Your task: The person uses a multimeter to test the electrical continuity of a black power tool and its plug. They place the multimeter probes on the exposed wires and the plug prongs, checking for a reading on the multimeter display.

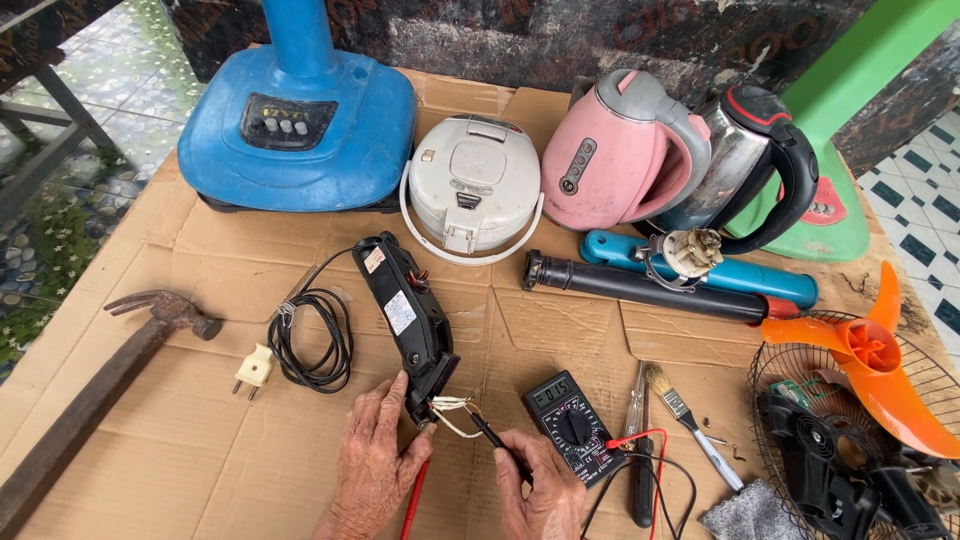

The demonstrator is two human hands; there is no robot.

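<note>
Cardboard [200, 440]: left hand [375, 455] pins red probe [414, 505]; right hand [535, 490] holds black probe [500, 445].

A makeshift appliance-repair spot: flattened cardboard [200, 450] strewn with a multimeter [572, 425], hammer [100, 380], kettles [620, 150] and fan parts [860, 350].

Around your white rice cooker [474, 188] you have a blue fan base [297, 130] to its left, a pink kettle [615, 155] right, and a hammer [95, 385] far lower-left.

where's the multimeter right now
In the head view the multimeter lies on the cardboard at lower centre-right, just right of the right hand and left of the paintbrush.
</note>
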